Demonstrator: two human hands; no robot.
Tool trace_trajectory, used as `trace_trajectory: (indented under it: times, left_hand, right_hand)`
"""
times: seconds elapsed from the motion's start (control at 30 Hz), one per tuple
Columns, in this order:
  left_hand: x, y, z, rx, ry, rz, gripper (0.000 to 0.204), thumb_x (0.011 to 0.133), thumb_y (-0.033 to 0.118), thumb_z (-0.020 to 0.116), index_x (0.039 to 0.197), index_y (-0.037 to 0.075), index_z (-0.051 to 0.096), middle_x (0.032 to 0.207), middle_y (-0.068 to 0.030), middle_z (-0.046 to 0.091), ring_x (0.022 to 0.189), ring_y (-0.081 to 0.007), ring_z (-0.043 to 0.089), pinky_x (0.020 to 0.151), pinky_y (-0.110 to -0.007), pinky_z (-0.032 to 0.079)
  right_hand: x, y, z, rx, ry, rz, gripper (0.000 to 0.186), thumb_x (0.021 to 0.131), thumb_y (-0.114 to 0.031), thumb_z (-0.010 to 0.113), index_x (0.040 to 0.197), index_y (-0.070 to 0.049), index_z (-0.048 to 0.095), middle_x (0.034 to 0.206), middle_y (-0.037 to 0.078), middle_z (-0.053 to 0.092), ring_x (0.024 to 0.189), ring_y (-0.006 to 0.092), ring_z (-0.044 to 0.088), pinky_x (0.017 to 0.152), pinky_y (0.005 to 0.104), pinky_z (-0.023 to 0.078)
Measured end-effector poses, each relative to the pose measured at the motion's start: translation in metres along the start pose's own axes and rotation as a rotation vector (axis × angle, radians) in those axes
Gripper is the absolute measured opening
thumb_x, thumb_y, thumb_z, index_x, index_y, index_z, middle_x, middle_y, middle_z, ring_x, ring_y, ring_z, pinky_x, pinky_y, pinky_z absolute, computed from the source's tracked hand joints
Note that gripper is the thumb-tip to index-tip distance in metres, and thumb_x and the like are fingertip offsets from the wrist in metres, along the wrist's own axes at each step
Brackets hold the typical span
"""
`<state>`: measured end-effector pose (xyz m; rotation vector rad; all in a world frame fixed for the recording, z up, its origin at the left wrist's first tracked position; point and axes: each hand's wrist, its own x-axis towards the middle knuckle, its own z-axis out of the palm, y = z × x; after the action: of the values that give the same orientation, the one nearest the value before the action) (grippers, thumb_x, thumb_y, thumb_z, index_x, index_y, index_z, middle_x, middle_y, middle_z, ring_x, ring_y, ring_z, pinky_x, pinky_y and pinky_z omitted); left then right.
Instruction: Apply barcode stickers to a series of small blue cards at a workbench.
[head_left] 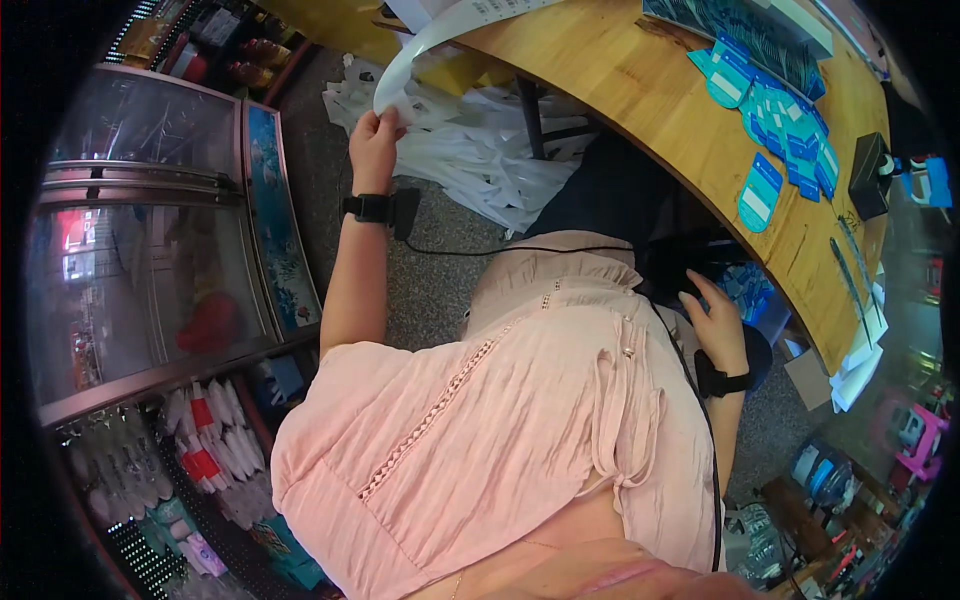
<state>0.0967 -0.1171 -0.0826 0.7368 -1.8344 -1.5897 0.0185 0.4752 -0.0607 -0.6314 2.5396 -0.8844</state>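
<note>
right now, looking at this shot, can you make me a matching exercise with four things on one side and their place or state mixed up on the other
Things:
1. left hand
2. right hand
3. teal tags
4. heap of white strips

Places or states:
A. lying on the floor under the table edge
B. spread on the wooden table
C. pinching a long white paper strip
D. lowered under the table edge, fingers open

Pairs: 1-C, 2-D, 3-B, 4-A
</note>
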Motion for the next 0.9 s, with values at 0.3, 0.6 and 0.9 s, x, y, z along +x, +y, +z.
trace_trajectory:
  times: [0.3, 0.6, 0.9]
  left_hand:
    - [-0.036, -0.012, 0.008, 0.376, -0.288, -0.002, 0.028, 0.104, 0.025, 0.075, 0.117, 0.001, 0.074, 0.094, 0.0024, 0.071, 0.084, -0.0073, 0.060, 0.076, -0.025, 0.047]
    - [-0.051, 0.048, 0.081, 0.220, -0.538, 0.007, 0.042, 0.100, 0.016, 0.080, 0.137, 0.001, 0.067, 0.115, -0.0004, 0.073, 0.098, -0.0099, 0.064, 0.084, -0.027, 0.051]
    - [-0.053, 0.113, 0.135, -0.163, -0.560, -0.064, 0.044, 0.105, 0.014, 0.073, 0.144, 0.001, 0.062, 0.132, -0.0100, 0.073, 0.116, -0.0183, 0.071, 0.094, -0.033, 0.059]
  right_hand:
    - [-0.042, 0.028, -0.011, 0.070, 0.110, 0.132, 0.043, 0.100, -0.024, 0.073, 0.139, -0.004, 0.071, 0.134, 0.026, 0.072, 0.128, 0.0405, 0.068, 0.108, 0.0413, 0.053]
    - [-0.073, 0.054, -0.015, 0.122, 0.215, 0.222, 0.044, 0.102, -0.023, 0.074, 0.142, -0.006, 0.070, 0.136, 0.021, 0.074, 0.123, 0.0333, 0.072, 0.103, 0.0379, 0.055]
    - [-0.059, 0.044, -0.006, 0.178, 0.197, 0.146, 0.040, 0.100, -0.021, 0.074, 0.137, -0.004, 0.072, 0.131, 0.023, 0.074, 0.122, 0.0382, 0.071, 0.103, 0.0405, 0.055]
